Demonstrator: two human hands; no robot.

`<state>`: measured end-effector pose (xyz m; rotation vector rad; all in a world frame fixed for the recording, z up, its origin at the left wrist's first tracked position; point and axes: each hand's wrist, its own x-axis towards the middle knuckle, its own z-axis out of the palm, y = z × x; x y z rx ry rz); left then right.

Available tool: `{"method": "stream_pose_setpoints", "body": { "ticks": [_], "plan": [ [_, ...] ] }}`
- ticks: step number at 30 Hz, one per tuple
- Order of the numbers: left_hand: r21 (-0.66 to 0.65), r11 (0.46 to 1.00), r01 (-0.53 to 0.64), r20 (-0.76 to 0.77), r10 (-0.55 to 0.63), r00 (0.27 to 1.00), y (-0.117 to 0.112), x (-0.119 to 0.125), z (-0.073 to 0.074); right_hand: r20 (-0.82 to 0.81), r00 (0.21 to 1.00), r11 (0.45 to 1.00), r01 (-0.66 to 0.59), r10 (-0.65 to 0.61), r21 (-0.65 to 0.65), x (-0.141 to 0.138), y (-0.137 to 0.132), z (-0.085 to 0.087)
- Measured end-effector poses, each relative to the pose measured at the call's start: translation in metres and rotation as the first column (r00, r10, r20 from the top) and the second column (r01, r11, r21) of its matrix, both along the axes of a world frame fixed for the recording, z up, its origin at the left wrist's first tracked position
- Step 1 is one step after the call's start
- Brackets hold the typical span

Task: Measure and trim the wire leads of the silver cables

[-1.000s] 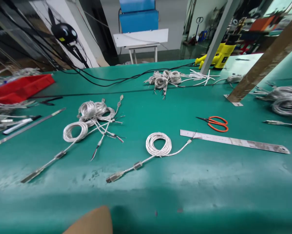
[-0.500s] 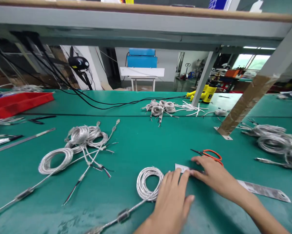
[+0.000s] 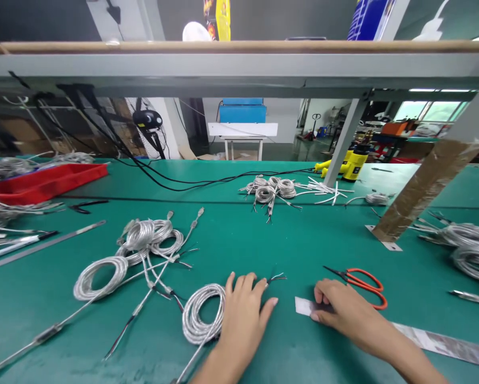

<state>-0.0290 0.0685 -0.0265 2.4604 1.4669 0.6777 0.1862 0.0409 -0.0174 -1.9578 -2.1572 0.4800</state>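
Note:
A flat metal ruler (image 3: 443, 344) lies on the green table, and my right hand (image 3: 341, 309) grips it near its left end, thumb on the near edge and fingers curled over the far one. My left hand (image 3: 243, 309) rests with fingers spread, palm down, against the right side of a coiled clear-jacketed cable (image 3: 189, 320). Stripped wire ends (image 3: 278, 277) stick out beyond its index finger. Just behind my right hand are orange-handled scissors (image 3: 367, 285).
More coiled cables (image 3: 99, 280) lie to the left, others (image 3: 265, 193) at the back and right (image 3: 473, 256). A red tray (image 3: 63, 181) stands far left. A taped post (image 3: 419, 192) rises on the right; a shelf beam (image 3: 239, 66) crosses overhead. Yellow heat guns (image 3: 353, 162) stand behind.
My left hand and the coiled cable have shifted left, away from the ruler's end. My right hand has closed around the ruler. The camera view has tilted up a little.

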Motion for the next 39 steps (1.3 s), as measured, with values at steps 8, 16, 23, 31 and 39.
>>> {"method": "stream_pose_setpoints", "body": {
  "ticks": [8,16,23,31,39],
  "plan": [
    [-0.034,0.992,0.119,0.268,-0.106,0.958,0.020,-0.010,-0.004,-0.025,0.996,0.993,0.082,-0.080,0.089,-0.029,0.013,0.005],
    [-0.242,0.964,0.110,0.572,0.050,0.818,0.027,-0.047,0.012,-0.008,0.978,0.945,0.206,-0.211,0.256,-0.080,0.031,-0.008],
    [-0.492,0.843,0.218,0.698,0.232,0.677,0.006,-0.023,0.004,0.028,0.986,0.938,0.148,-0.165,0.314,-0.100,0.048,-0.014],
    [-0.606,0.733,0.308,0.728,0.354,0.588,0.011,-0.029,0.003,0.044,0.996,0.914,-0.088,0.076,0.396,-0.067,0.064,-0.020],
    [-0.540,0.804,0.248,0.709,0.276,0.649,-0.003,-0.026,0.014,0.043,0.986,0.874,-0.161,0.159,0.459,-0.078,0.049,-0.018]
  ]
}}
